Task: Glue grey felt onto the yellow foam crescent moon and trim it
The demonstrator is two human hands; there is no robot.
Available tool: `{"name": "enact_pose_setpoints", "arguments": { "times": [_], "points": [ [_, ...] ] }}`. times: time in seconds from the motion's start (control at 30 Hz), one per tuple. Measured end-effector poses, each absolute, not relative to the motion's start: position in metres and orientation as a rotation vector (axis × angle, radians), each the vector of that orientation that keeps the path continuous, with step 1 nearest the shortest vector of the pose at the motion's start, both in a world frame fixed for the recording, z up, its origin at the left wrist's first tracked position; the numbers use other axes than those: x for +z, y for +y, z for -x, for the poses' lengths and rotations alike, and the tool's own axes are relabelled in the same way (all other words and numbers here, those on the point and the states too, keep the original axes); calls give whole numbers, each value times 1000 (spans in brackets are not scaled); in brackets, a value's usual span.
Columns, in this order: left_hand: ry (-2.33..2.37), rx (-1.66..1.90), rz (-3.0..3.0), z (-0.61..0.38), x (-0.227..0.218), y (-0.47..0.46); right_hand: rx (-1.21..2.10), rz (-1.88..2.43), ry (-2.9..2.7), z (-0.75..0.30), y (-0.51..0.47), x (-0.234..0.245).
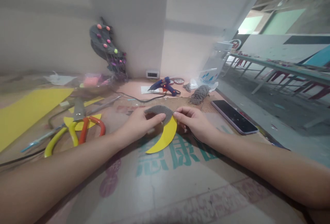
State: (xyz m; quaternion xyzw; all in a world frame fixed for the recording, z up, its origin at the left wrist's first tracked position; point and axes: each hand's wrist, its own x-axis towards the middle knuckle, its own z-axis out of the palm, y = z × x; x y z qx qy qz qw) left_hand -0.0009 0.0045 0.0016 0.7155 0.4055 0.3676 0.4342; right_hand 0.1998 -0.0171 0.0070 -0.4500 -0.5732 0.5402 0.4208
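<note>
A crescent-shaped cutout (165, 135) is held above the table between my two hands. Its lower horn is bare yellow, while the upper part is covered in grey yarn (161, 110). My left hand (140, 122) grips the grey part, thumb on top and the other fingers hidden beneath. Thumb and forefinger of my right hand (189, 119) are pinched together at the crescent's right edge, where grey meets yellow. They seem to hold the yarn there; the strand itself is too fine to see clearly.
Left lie scissors with red and yellow handles (84, 129) and a yellow sheet (28, 110). Behind are a blue glue gun (163, 85), a grey yarn bundle (199, 95) and a decorated grey crescent (103, 40) against the wall. A phone (234, 117) lies right, near the table edge.
</note>
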Motion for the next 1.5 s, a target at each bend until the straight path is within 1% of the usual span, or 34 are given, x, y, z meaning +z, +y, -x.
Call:
{"name": "enact_pose_setpoints", "arguments": {
  "times": [0.33,0.4,0.53,0.67,0.77,0.93,1.07,1.27,1.5],
  "points": [
    [1033,885,-1772,1,2,6,1308,1127,-1432,-199,-18,6],
    [1054,875,-1760,1,2,7,1221,1139,-1453,-199,-18,7],
    [1081,875,-1745,1,2,8,930,1119,-1509,-203,-17,9],
    [1137,824,-1757,1,3,8,791,1047,-1600,-205,-18,11],
    [1124,811,-1780,1,4,8,820,1004,-1640,-204,-20,11],
    [1081,840,-1748,1,1,10,1041,1008,-1616,-201,-19,8],
    [1070,847,-1743,0,0,9,1135,1079,-1558,-201,-18,7],
    [1046,812,-1726,1,0,9,960,1203,-1593,-203,-18,9],
    [977,796,-1713,2,-3,9,983,1253,-1597,-204,-17,7]
  ]
}}
